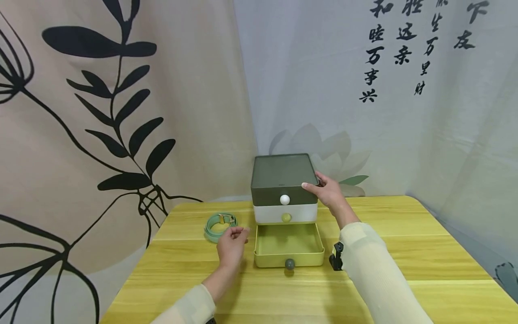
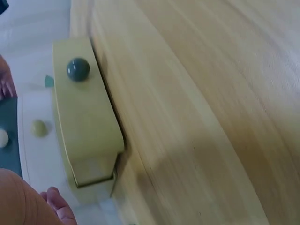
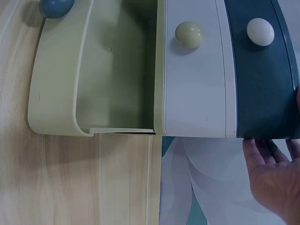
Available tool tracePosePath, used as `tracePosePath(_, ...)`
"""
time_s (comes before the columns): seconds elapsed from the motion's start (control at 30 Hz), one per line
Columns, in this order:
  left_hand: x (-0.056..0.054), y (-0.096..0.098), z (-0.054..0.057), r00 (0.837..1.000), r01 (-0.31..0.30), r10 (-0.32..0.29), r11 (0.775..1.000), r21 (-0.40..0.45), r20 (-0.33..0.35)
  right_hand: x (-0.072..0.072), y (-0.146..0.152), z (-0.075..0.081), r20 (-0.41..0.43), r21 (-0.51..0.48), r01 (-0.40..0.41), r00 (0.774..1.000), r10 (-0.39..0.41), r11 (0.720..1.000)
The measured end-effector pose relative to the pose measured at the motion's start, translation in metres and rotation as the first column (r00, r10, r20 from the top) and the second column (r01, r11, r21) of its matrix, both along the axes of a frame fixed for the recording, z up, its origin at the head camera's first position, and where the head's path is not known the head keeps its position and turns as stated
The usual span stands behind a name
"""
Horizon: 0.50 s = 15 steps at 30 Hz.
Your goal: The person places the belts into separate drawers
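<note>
A three-tier drawer box [image 1: 285, 171] stands at the table's back, dark green on top, white in the middle, yellow-green below. Its bottom drawer [image 1: 289, 260] is pulled out, and no contents show inside. My right hand [image 1: 332, 196] rests at the top tier's right corner, thumb over the front edge. In the right wrist view, the right fingertips [image 3: 255, 152] touch the side of that tier. My left hand [image 1: 231, 248] is left of the drawer with loosely bent fingers, holding nothing visible. Just behind it lies a coiled green belt [image 1: 211, 233] with gold-coloured metal parts.
The wooden table [image 1: 388, 252] has its far edge close behind the box. A printed curtain [image 1: 202, 112] hangs at the back. Round knobs stick out from the drawers, including the bottom drawer's grey knob [image 1: 289, 264].
</note>
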State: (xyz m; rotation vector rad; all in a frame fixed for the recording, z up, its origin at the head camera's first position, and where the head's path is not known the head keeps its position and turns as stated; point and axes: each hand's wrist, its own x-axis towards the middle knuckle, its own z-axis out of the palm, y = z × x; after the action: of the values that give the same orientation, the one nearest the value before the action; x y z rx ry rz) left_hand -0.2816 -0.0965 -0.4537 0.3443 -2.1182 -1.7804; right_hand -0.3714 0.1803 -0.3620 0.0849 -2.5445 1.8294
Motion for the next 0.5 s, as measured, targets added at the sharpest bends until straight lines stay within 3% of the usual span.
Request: tracePosePath(0.5,-0.009,-0.029,-0.004,0.999,-0.045,0.046,0.997,-0.070,-0.001,-0.001,0.001,-0.001,0.012,-0.011,-0.001,1.000,0.002,1.000)
